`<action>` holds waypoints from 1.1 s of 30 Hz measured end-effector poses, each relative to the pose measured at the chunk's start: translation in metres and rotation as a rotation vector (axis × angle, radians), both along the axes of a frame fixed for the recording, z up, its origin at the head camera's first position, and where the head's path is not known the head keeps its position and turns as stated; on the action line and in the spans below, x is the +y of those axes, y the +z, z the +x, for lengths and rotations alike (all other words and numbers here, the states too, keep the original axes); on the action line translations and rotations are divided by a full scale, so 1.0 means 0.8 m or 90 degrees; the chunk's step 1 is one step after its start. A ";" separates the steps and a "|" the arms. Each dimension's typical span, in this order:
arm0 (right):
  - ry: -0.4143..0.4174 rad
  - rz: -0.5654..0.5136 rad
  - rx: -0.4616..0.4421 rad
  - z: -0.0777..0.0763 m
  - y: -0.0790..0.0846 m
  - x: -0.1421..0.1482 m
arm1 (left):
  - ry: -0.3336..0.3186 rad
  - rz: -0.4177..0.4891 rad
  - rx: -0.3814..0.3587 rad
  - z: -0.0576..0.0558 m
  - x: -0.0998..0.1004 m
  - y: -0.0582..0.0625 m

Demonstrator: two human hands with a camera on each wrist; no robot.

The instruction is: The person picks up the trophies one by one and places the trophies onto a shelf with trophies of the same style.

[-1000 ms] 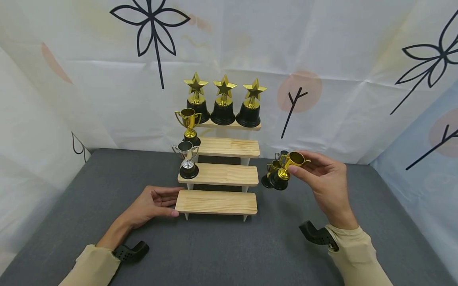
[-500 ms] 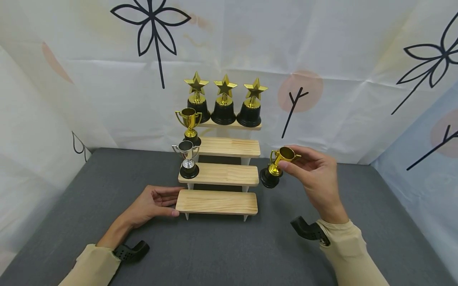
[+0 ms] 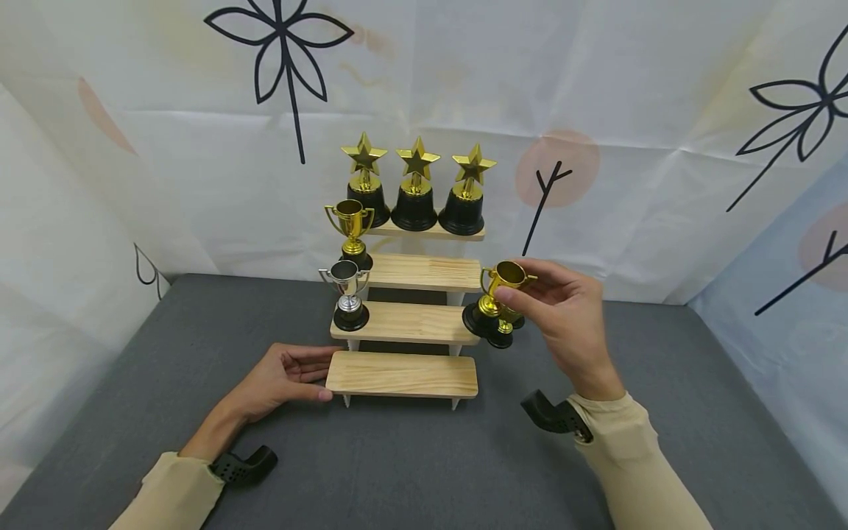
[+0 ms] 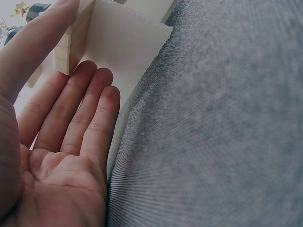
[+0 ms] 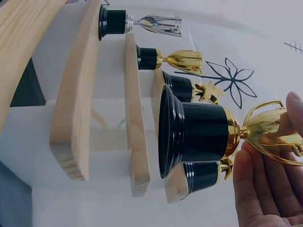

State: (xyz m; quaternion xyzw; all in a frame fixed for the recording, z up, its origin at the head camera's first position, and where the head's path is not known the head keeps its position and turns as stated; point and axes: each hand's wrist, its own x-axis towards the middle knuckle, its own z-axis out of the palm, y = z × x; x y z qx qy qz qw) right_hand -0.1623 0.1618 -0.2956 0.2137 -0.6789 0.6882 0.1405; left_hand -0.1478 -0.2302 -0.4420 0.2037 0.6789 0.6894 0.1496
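Observation:
The right hand (image 3: 563, 316) pinches a gold trophy cup (image 3: 509, 274) by its bowl, with thumb in front and fingers behind. In the right wrist view the cup's black base (image 5: 203, 130) hangs in the air beside the steps. Other small trophies (image 3: 501, 338) show partly behind and below it, mostly hidden. At the left end of the bottom step (image 3: 401, 374) of a wooden tiered stand, the left hand (image 3: 274, 383) lies with fingers nearly straight, thumb by the front corner. Its fingertips (image 4: 87, 68) reach the board's end in the left wrist view.
Three gold star trophies (image 3: 415, 180) line the top step. A gold cup (image 3: 351, 221) stands at the left of the second step, a silver cup (image 3: 346, 283) at the left of the third. Dark grey cloth covers the table (image 3: 397, 464); a patterned white sheet (image 3: 450, 73) hangs behind.
The right hand has moved left with the gold trophy cup, from beside the small trophies to near the stand's right end. The left hand stays put.

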 end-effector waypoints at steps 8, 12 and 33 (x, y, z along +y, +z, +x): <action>0.012 0.002 -0.006 -0.007 0.006 -0.012 | -0.001 0.003 0.001 0.000 0.000 0.000; 0.023 -0.006 -0.003 -0.011 0.007 -0.018 | -0.008 0.011 0.007 0.000 0.000 -0.001; 0.061 0.028 -0.009 -0.029 0.017 -0.054 | -0.024 0.033 0.022 -0.001 0.000 -0.004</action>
